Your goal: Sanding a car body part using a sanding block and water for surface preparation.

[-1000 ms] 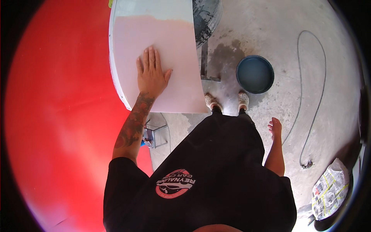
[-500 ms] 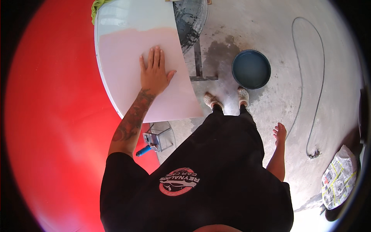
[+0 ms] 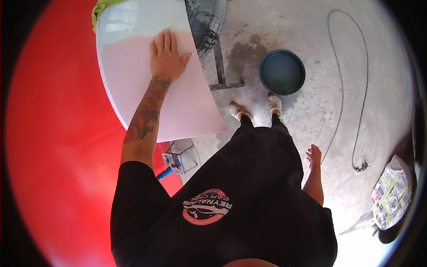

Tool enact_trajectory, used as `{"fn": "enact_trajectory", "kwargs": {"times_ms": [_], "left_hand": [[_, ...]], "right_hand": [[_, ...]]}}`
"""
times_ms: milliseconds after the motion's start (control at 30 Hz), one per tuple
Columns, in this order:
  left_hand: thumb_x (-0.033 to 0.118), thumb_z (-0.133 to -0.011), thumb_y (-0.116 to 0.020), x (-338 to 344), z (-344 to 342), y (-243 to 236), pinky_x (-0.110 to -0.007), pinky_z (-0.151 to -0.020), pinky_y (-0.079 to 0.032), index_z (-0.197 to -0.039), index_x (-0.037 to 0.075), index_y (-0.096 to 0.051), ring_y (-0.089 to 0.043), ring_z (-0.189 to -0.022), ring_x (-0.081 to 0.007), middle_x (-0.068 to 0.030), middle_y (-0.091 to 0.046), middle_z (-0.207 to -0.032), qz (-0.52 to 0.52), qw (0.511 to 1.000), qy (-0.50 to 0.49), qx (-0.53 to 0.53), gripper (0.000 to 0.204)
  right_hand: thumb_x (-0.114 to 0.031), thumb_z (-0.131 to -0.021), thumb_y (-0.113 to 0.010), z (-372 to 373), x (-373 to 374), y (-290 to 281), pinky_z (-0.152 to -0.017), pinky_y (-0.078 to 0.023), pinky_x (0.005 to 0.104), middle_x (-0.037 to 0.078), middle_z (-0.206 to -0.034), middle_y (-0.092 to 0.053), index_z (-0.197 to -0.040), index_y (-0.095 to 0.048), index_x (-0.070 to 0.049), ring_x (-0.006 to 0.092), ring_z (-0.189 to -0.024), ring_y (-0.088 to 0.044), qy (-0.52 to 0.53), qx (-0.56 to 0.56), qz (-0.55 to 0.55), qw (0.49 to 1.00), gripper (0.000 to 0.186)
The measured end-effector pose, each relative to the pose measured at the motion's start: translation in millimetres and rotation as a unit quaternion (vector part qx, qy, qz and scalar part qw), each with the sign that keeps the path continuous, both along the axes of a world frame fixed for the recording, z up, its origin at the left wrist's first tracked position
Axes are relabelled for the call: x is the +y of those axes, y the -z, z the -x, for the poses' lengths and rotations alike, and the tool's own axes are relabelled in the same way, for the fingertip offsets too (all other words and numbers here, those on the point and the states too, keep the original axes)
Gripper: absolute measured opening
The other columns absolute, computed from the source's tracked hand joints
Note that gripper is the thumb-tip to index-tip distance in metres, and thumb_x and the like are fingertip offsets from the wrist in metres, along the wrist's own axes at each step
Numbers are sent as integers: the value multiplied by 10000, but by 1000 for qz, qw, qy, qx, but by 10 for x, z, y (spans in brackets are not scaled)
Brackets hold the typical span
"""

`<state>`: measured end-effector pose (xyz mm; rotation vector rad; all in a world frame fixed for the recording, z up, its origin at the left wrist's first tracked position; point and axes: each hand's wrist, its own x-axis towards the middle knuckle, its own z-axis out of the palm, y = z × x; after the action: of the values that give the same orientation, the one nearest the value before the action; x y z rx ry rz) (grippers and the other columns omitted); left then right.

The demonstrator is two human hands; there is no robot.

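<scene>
From my end, the biggest thing on the feed is a red surface (image 3: 62, 147) down the whole left side. Grey concrete floor (image 3: 320, 40) takes most of the right.

Next, the panel (image 3: 124, 66) — pink-coated over most of it, glossy and pale at the far end. It lies directly under the left hand (image 3: 167, 61), long axis running away from the wearer with a slight lean left. That hand is the nearer one by far; the right hand (image 3: 314, 155) hangs well apart, off to the right. A round, dark, smeared thing (image 3: 208, 22) pokes out past the panel's right edge, partly hidden — can't tell what it is.

Containers: patterned plastic bag (image 3: 391, 196) at far right, contents I can't tell. Round dark basin (image 3: 282, 51) on the floor right of the panel, with what looks like murky bluish liquid in it.

Left grip: palm down, fingers straight and a little spread, thumb out, fingertips about at the pink/pale edge, no hold on anything. Right grip: loose, fingers part-curled, nothing in it that I can see.

Small stuff: green cloth (image 3: 101, 9) at the panel's far left corner, pale shoes (image 3: 275, 103) just below the basin, blue cylinder (image 3: 164, 174) beyond the panel's near end.
</scene>
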<state>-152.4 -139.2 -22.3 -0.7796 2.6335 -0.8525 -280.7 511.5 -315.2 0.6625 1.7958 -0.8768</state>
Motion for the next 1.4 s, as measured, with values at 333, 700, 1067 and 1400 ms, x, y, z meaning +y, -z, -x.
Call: {"fn": "enact_trajectory", "kwargs": {"times_ms": [333,700,1067,1400], "left_hand": [[515,-957,-534,528,-501,-38,-553,-1201,-181,-1529,-29,-297,-229,-1502,-339,-181,-275,-1614,-49,998,-14,34,824],[530,-951,-529,1098,-948,-125,-548,-1212,-163,-1537,-16,-292,-199,-1518,-317,-175,-243,-1630,-72,994,-72,48,835],[506,-927,-586,1544,-1295,-107,-561,-1200,-186,-1530,-46,-281,-215,-1505,-373,-214,-262,-1611,-101,987,-99,72,871],[563,-960,-508,1998,-1499,-114,-555,-1218,-125,-1550,-38,-235,-133,-1534,-356,-202,-178,-1644,-132,974,-181,25,885]], "right_hand": [[-440,-985,-577,545,-636,34,-693,-477,342,88,-1141,-658,-1310,-578,-133,187,-848,-630,-38,58,58,996,447],[-465,-972,-572,739,-732,123,-788,-474,401,108,-1215,-641,-1356,-549,-137,229,-948,-631,-94,54,81,991,505],[-476,-970,-556,648,-683,241,-859,-471,449,118,-1274,-621,-1391,-525,-144,262,-1016,-628,-116,21,69,991,536],[-478,-964,-566,718,-974,247,-850,-474,445,114,-1249,-625,-1375,-533,-138,259,-999,-626,-144,15,87,986,535]]}}
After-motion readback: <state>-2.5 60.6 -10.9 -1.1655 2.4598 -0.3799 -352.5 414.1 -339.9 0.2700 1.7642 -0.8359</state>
